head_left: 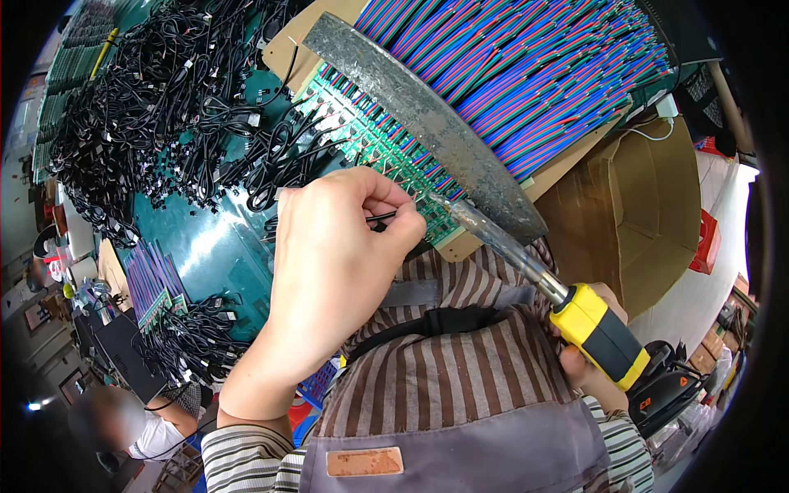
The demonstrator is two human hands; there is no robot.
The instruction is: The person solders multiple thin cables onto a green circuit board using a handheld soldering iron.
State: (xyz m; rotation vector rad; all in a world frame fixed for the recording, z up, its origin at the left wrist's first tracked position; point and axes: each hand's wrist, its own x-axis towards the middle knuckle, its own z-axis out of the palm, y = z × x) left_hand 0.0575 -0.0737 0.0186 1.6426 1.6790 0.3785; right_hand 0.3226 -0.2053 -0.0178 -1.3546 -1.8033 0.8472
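Note:
My left hand [333,255] is closed in a pinch on the end of a thin black cable [380,218], just over the near edge of a panel of small green circuit boards [394,154]. My right hand [582,366] grips a soldering iron [585,316] by its yellow and black handle. Its metal tip reaches the boards right beside my left fingertips; whether it touches a joint is too small to tell. Across the panel lies a heavy, dark curved metal bar [427,111]. Several black cables run onto the panel's left part.
Rows of blue, red and green wires [534,74] lie beyond the bar. A large heap of black cables [164,107] covers the green table [185,234] at left. An open cardboard box [657,197] stands at right. Another person [156,431] sits at lower left.

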